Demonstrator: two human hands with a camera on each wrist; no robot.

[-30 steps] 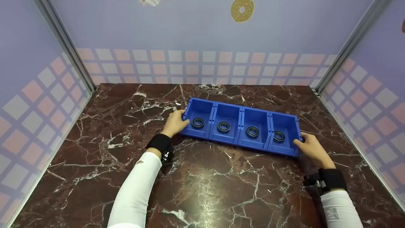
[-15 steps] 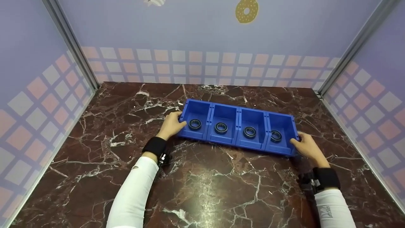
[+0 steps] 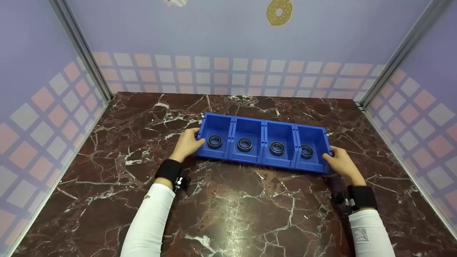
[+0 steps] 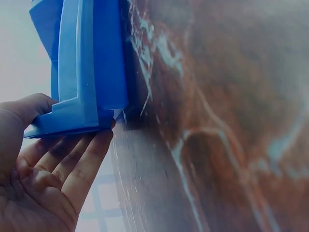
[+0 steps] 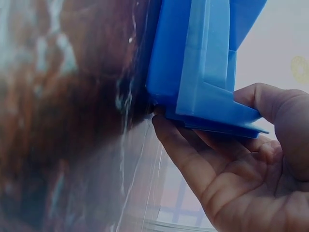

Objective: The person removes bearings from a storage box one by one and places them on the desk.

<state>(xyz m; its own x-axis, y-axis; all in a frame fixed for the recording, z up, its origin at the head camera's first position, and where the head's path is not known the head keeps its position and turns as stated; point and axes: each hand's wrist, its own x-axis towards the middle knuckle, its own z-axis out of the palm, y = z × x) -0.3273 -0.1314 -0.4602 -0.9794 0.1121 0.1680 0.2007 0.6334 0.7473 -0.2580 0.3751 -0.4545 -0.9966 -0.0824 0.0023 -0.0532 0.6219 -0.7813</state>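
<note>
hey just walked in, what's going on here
A person's left hand and right hand grip opposite ends of a blue four-compartment bin, thumbs above and fingers underneath. One dark ring lies in each compartment. The bin sits at an angle, its right end nearer the person; whether it rests on the marbled table or is slightly lifted, I can't tell.
</note>
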